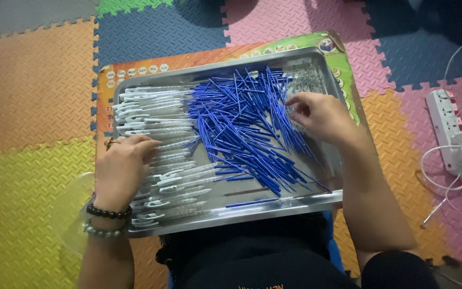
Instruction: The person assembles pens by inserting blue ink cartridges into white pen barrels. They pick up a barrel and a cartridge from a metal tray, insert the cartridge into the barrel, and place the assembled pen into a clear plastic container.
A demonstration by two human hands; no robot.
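A steel tray (316,200) lies across my lap on a colourful board. A heap of thin blue pen refills (241,123) fills its middle. Clear pen barrels with white clips (156,109) are lined along its left side. A small pile of tiny metal springs (308,80) sits in the far right corner. My left hand (124,168), with bead bracelets and a ring, rests on the clear barrels, fingers curled over them. My right hand (322,115) reaches into the right part of the tray, fingertips pinching at the edge of the refills near the springs.
Foam puzzle mats in yellow (22,214), orange, blue and pink cover the floor. A white power strip (445,120) with plugs and white cables (450,176) lies at the right. A clear plastic piece (73,214) sits under the tray's left edge.
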